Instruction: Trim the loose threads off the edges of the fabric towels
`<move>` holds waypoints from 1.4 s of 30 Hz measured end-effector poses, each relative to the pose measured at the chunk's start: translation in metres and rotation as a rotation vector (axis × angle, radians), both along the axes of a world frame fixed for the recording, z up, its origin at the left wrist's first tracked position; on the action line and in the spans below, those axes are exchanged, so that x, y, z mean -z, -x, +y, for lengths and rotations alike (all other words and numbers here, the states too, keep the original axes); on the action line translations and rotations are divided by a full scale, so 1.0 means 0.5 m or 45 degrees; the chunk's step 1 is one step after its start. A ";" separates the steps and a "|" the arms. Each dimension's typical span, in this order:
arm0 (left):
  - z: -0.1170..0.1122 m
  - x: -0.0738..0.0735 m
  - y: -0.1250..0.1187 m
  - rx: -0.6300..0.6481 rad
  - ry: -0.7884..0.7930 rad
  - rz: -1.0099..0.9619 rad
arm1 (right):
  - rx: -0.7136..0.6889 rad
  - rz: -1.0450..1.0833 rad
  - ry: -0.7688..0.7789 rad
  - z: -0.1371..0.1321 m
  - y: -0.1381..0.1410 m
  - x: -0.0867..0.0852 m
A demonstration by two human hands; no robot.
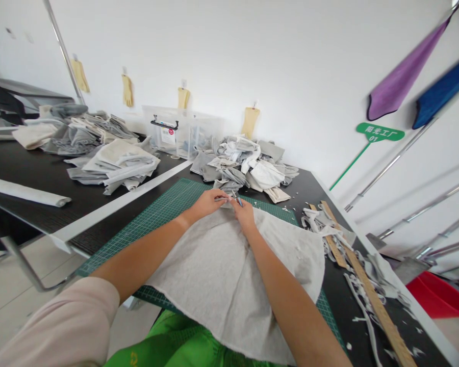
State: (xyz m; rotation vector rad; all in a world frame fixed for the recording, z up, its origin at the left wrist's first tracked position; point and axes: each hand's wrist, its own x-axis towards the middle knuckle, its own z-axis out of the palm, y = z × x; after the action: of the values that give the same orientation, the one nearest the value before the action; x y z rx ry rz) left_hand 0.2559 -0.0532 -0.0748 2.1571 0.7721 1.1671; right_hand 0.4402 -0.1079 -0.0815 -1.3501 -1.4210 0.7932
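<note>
A large light grey cloth (210,265) is spread over the green cutting mat (168,204) and hangs over the table's near edge. At its far edge my left hand (210,202) pinches the fabric between thumb and fingers. My right hand (245,214), close beside it, is closed around small thread snips (239,201) with a bit of blue on them. Their metal tip points up and away, near the pinched edge. The fingers partly cover the snips, so the blades show only in part.
Crumpled grey and white cloths (252,163) are heaped behind the mat. More cloth stacks (115,160) lie at left, near a clear plastic bin (168,132). On the right are wooden rulers (367,295) among fabric scraps (378,270). A rolled cloth (26,191) lies far left.
</note>
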 end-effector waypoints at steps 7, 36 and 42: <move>0.003 0.005 -0.002 0.002 0.028 0.086 | 0.088 -0.066 -0.150 0.001 -0.001 0.002; -0.004 -0.008 -0.006 -0.064 -0.165 -0.007 | 0.180 0.005 -0.054 0.006 0.004 0.004; -0.013 -0.011 -0.007 -0.071 -0.118 0.003 | 0.159 0.148 0.010 0.000 0.009 0.004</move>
State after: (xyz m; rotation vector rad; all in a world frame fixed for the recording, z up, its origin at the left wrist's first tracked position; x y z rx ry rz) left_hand 0.2593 -0.0598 -0.0692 2.2253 0.7983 1.2523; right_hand 0.4357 -0.1077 -0.0833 -1.3627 -1.2325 0.7827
